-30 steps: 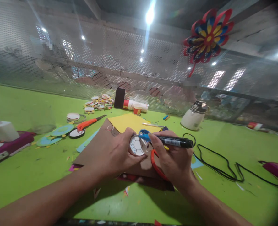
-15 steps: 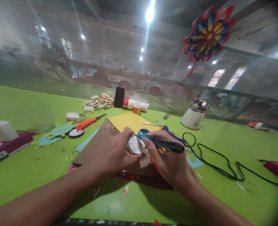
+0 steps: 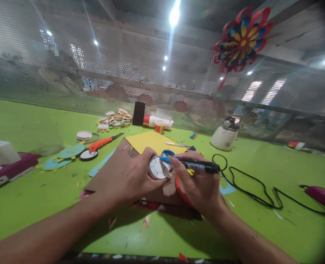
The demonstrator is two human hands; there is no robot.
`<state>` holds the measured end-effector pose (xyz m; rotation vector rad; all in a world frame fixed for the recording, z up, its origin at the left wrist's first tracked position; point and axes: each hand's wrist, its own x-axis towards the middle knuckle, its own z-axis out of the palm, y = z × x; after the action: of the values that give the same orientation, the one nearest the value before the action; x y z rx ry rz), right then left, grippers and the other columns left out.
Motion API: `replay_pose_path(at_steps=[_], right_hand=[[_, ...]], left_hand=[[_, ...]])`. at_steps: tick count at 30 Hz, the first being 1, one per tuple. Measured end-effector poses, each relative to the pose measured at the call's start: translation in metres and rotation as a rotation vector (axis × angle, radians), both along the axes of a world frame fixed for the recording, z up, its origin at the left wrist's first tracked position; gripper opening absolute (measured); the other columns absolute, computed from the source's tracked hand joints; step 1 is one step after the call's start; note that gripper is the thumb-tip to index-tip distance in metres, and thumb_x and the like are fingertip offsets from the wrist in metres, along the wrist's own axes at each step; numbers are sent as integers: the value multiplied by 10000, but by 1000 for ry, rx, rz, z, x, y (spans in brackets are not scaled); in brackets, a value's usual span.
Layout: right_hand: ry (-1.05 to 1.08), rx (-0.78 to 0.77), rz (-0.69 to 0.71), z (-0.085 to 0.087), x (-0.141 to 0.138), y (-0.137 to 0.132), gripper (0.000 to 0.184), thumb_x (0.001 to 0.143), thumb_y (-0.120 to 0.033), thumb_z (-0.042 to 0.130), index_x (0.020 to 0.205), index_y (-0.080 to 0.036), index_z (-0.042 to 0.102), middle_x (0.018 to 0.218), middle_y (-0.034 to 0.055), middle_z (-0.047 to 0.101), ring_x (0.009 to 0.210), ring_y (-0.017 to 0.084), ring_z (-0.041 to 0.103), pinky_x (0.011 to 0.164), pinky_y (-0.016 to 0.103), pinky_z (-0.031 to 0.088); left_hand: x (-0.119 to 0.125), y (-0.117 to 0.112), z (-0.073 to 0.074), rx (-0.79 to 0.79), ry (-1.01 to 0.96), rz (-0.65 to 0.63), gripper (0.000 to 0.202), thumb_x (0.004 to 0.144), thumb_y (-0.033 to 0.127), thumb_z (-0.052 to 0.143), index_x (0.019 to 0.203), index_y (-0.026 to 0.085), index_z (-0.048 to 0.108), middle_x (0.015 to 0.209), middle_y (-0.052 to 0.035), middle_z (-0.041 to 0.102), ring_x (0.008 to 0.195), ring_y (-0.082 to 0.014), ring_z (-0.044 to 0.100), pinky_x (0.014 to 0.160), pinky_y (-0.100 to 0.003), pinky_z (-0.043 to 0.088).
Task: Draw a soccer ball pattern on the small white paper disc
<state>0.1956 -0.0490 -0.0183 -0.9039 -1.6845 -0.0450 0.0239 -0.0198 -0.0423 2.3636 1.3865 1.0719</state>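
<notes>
My left hand (image 3: 134, 176) is closed around a small round white piece (image 3: 157, 169), gripping its edge between thumb and fingers. Its face carries dark lines in a football-like pattern, with blue dots at the left. In my right hand (image 3: 199, 190) is a black marker pen (image 3: 202, 166), lying across the fingers with its blue front end at the top right of the round face. Whether the tip touches cannot be made out. Beneath both hands lies a brown sheet (image 3: 108, 170). A yellow sheet (image 3: 145, 141) rests beyond them, and red scissor handles (image 3: 180, 189) show beside my right hand.
On the green table (image 3: 54, 223), an orange-handled knife (image 3: 103, 142) and light-blue paper rings (image 3: 71, 151) lie left. Several small round pieces (image 3: 116, 119), a black phone-like slab (image 3: 138, 113) and a paper cup (image 3: 159, 126) stand behind. A white kettle (image 3: 225, 135) and black cable (image 3: 250, 183) are right.
The marker has swung slightly, its rear end shifting right and its front end moving a little left over the round face. My left hand keeps its hold, with more of the face showing.
</notes>
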Motion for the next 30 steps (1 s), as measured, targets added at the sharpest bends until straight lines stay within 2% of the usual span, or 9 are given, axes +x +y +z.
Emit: replay_pose_path(at_steps=[6,13,19,30], right_hand=[[116,93,-29,3,-2,-3,36,849,-198,666,816,-211,658,695,-35,692,604,99,640,607,219,533],[96,56,-17,3,-4,-1,74,854,-213,647,786,-186,653,674,-18,684,599,108,638,600,228,531],[59,64,-46,2,-3,0,93,853,-237,653,790,-169,661,699,1,707,624,110,665,636,219,534],[49,63,-55,1,-3,0,117,854,-254,656,792,-156,666,692,8,710,627,106,674,640,201,536]], left_hand=[[-2,4,-3,42,18,29,422,745,543,665,946,210,500,746,-35,630,654,-206,595,547,-280,398],[-1,-4,9,-36,32,39,432,740,524,666,963,178,533,778,-82,672,690,-245,622,559,-318,420],[-1,-3,8,-56,-8,-16,438,770,561,628,956,185,500,754,-52,662,687,-227,630,528,-287,404],[0,-7,16,-64,38,16,401,758,510,654,939,188,498,799,-59,655,705,-219,619,545,-290,399]])
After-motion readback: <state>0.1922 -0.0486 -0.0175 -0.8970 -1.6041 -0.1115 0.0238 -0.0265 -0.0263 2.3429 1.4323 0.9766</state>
